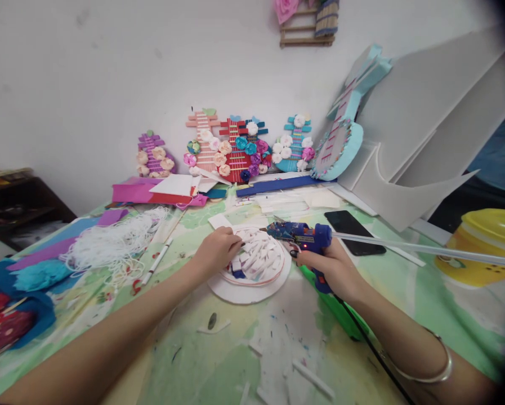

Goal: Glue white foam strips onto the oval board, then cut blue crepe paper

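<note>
My right hand [326, 261] is wrapped around the handle of a blue hot glue gun [309, 235], which has a small red light on its body. Its nozzle points left over the far edge of a round white piece [258, 295]. A clear glue stick [425, 247] sticks out of the gun's rear. Many small white scraps [258, 256] fill the inside of the round piece. My left hand [218, 247] rests at the piece's left rim with its fingers curled together; what they pinch, if anything, is hidden.
Behind are several decorated guitar shapes [235, 149] and a larger light-blue one [340, 149]. White string [112, 242] lies left; a black phone [356, 232] and a yellow bucket [484, 247] stand right. A green tool [340, 309] lies beneath my right wrist, beside the gun's black cord.
</note>
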`<state>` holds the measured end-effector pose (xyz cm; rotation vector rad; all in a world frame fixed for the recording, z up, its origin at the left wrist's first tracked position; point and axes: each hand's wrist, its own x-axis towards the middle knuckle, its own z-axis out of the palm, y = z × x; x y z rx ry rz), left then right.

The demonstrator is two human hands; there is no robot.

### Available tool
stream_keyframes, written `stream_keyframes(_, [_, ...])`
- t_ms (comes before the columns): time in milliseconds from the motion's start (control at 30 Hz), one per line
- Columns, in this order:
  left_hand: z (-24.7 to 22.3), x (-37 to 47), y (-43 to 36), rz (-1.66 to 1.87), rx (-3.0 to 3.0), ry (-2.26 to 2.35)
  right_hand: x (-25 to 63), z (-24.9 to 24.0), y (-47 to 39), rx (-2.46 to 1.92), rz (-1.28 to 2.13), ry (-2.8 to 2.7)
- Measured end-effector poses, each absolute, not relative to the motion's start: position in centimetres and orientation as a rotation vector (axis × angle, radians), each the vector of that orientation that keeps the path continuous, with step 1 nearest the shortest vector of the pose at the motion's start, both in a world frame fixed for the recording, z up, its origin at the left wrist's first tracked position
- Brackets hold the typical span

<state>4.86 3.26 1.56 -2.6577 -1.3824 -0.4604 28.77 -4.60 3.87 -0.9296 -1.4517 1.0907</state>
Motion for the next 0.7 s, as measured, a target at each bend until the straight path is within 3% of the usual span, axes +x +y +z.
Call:
stream_keyframes(200, [1.8, 4.3, 3.4, -0.406, -2.709, -1.487, 28.8, 3.8, -4.6, -0.934, 1.102, -1.457])
stream_keyframes(700, [2.7, 3.2, 3.7, -0.767, -2.775, -1.538, 28.9, 3.9, -4.7, -1.034, 1.056, -1.448])
